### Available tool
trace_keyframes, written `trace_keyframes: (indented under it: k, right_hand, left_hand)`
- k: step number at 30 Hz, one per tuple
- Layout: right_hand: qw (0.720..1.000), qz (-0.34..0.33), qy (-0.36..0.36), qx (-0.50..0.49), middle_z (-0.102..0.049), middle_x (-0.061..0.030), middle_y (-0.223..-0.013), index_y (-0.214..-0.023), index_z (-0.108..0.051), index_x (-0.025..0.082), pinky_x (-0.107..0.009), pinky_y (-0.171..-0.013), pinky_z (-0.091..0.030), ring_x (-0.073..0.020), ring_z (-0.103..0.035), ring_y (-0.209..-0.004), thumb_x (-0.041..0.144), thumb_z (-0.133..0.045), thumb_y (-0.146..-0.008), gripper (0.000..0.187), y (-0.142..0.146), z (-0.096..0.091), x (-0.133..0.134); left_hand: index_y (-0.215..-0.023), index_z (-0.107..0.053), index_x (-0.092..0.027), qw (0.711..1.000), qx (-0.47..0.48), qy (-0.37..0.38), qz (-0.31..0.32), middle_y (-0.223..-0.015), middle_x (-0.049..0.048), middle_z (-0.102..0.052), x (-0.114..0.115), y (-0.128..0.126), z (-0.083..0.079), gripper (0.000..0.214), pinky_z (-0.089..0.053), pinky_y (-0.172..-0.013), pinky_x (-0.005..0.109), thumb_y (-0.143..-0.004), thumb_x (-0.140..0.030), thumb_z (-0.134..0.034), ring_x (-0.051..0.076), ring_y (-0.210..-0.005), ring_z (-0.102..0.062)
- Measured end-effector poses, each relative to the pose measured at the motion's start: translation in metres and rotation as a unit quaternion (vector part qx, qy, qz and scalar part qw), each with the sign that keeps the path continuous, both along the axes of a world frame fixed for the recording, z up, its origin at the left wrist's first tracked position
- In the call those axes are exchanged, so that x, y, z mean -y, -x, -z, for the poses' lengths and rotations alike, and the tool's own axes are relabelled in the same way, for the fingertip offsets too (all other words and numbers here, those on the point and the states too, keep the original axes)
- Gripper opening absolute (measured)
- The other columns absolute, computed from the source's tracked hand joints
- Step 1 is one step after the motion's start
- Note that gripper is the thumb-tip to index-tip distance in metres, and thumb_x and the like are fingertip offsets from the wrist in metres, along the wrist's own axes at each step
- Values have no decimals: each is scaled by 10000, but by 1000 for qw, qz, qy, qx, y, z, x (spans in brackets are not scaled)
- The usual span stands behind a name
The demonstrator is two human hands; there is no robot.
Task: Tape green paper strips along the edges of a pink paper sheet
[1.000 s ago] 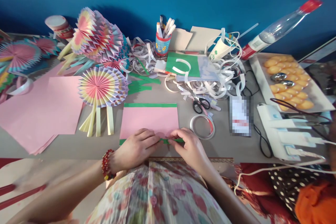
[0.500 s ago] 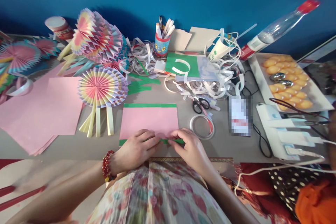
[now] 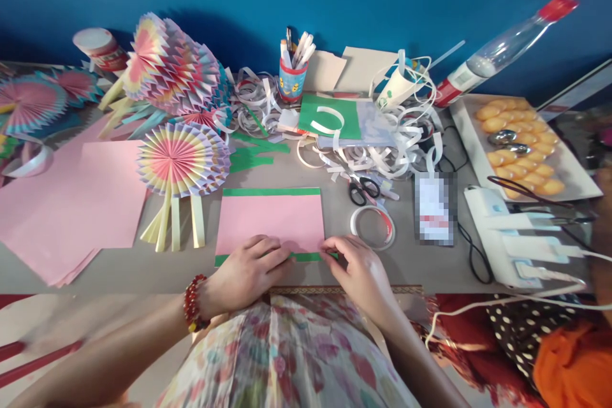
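Note:
A pink paper sheet [image 3: 270, 220] lies flat before me, with a green strip [image 3: 271, 192] along its far edge and another green strip [image 3: 302, 257] along its near edge. My left hand [image 3: 246, 274], with a red bead bracelet at the wrist, rests palm down on the near edge, fingers bent and pressing the paper. My right hand [image 3: 359, 271] pinches the near green strip at the sheet's right corner.
A tape roll [image 3: 373, 227] and scissors [image 3: 364, 190] lie right of the sheet. Folded paper fans [image 3: 182, 159] and pink sheets [image 3: 71, 204] are to the left. A pen cup [image 3: 291, 80], paper curls [image 3: 382, 140], a tray of snacks [image 3: 523, 146], a bottle [image 3: 502, 54] and a white power strip [image 3: 516, 239] lie beyond.
My right hand has slid a little to the right along the near green strip. My left hand has stayed in place.

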State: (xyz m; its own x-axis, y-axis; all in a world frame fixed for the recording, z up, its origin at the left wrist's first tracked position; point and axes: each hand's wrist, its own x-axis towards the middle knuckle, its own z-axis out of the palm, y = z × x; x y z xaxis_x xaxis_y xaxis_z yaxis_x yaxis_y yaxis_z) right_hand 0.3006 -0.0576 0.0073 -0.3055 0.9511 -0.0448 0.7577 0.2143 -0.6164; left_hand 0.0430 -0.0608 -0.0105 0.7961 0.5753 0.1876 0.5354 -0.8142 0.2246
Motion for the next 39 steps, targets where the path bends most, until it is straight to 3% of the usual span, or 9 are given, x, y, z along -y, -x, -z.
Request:
trace_keyframes:
  k: [24,39]
  right_hand:
    - [999,6,-22,29,-667,-44,-888,-969,-596,230,-323,-737,-443,-224,-612,-865,161,-583,-909,92,3,3,7]
    - [1000,21,5,-17,-639,-41,-987,-1043,-571,243,-298,-743,-460,-194,-628,-850,113,-524,-891,205,-6,5,8]
  left_hand:
    - [-1245,-603,-196,1000,4,9,-1,-1203,71,-642,1,2,6,288,-449,-1009,408,-958,-199,-576,236,-1132,-550]
    - [-1265,-598,-194,1000,-5,16,8,-1229,75,-634,0,3,2,321,-417,-1020,398,-951,-153,-546,238,-1134,-536]
